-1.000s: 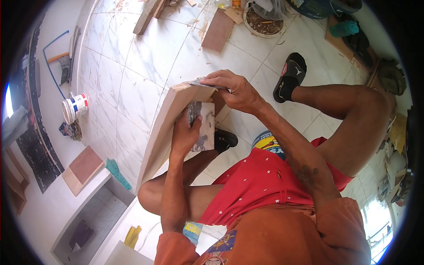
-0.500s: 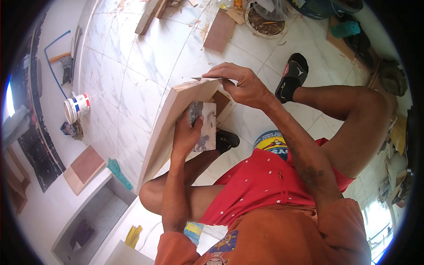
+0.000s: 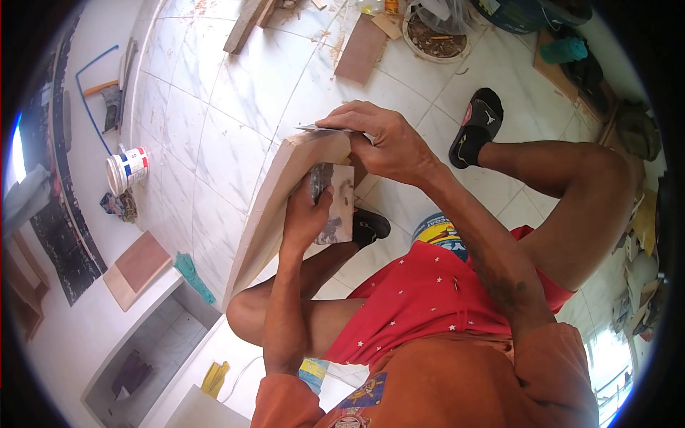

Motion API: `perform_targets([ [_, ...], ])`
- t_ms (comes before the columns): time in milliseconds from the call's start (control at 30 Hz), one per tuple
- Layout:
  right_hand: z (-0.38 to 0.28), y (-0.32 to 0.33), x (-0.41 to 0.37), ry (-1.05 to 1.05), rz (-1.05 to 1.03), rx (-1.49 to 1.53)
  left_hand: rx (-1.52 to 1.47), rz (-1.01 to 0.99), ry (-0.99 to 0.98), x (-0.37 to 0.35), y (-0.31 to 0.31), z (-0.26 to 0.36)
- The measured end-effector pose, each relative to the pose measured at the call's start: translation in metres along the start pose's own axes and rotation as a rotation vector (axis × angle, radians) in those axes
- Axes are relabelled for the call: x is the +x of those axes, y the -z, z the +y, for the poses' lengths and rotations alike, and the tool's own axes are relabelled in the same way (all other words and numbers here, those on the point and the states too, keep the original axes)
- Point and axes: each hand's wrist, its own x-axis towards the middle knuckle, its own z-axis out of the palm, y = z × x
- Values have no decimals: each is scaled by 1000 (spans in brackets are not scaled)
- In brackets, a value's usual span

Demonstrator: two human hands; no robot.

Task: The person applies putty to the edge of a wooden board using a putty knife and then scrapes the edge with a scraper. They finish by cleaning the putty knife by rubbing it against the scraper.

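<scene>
My right hand (image 3: 389, 143) pinches a thin flat metal scraper (image 3: 308, 128) at the upper end of a pale wooden panel (image 3: 265, 196). The panel leans up at a slant, its lower end by my left knee. Lower down, beside the panel's inner face, my left hand (image 3: 305, 217) is closed on a small rectangular board (image 3: 344, 203) smeared with grey paste, the thumb over its face. A darker grey patch lies by the thumb. The fingers of my left hand are mostly hidden behind the board.
A paint bucket (image 3: 439, 232) stands between my legs. On the tiled floor (image 3: 221, 135) lie a brown board (image 3: 360, 51), wood strips (image 3: 246, 27) and shavings, near a round tub (image 3: 435, 46). A white bucket (image 3: 128, 170) lies tipped at left, above an open white cabinet (image 3: 153, 342).
My right hand and the scraper have shifted slightly left at the panel's upper end, and more of the blade shows past the edge. My left hand keeps its hold on the board.
</scene>
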Motion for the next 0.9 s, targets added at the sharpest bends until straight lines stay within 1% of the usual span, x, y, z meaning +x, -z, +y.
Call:
perform_targets([
  [67, 0, -1, -1, -6, 5, 10, 2, 15, -14, 0, -1, -3],
  [167, -3, -3, -1, 4, 5, 24, -33, -34, 78, 0, 2, 6],
  [267, -10, -5, 1, 18, 31, 11, -36, -43, 87, 0, 2, 3],
  [400, -13, -5, -1, 30, 32, -43, -29, -18, 53, -1, 1, 1],
  [633, -13, -8, -11, 13, 14, -25, -18, -17, 4, 2, -1, -8],
  [800, -11, 9, -13, 19, -82, 16, -28, -9, -34, 3, -2, -12],
  [900, -11, 18, -12, 14, -66, 33, -23, 5, -26, 2, 0, -3],
])
